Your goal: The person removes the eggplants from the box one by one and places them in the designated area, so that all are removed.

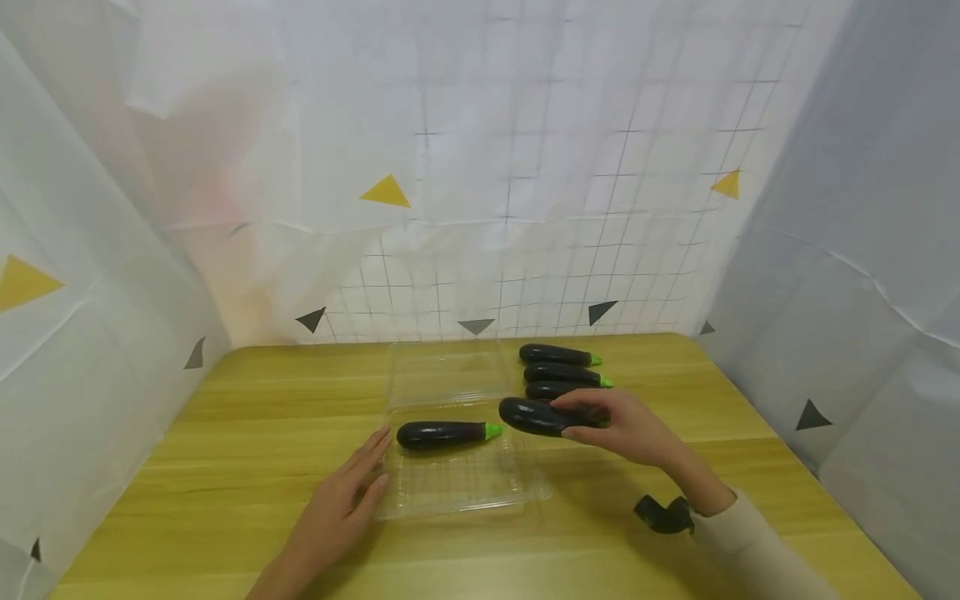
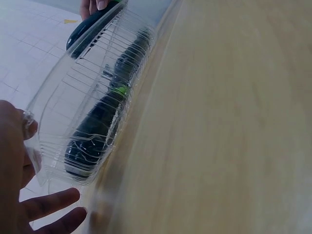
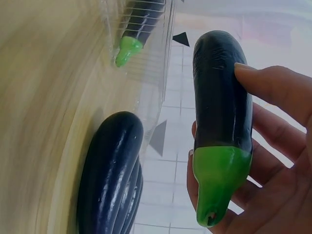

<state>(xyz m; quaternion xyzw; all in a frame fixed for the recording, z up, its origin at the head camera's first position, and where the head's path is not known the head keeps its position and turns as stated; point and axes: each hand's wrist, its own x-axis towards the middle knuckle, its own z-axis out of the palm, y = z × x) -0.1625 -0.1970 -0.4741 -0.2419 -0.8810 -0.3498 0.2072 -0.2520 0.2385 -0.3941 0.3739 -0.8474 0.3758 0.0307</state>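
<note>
An eggplant (image 3: 222, 102) with a green stem end is pinched between the thumb and fingers of my right hand (image 1: 626, 425), raised beside the right edge of a clear plastic container (image 1: 457, 492). Inside that container lies another eggplant (image 1: 442, 435), its green end to the right. My left hand (image 1: 337, 508) touches the container's left side with its fingers extended. In the left wrist view the left fingers (image 2: 51, 204) are spread by the clear wall. To the right of the container's lid, several eggplants (image 1: 558, 373) lie in a row, green ends pointing right.
The container's clear lid (image 1: 450, 371) lies folded back behind its base. Near my right sleeve is a black curved object (image 1: 663, 514), its kind unclear. White sheets (image 1: 480, 167) with grid lines and triangles stand around the wooden table (image 1: 247, 433).
</note>
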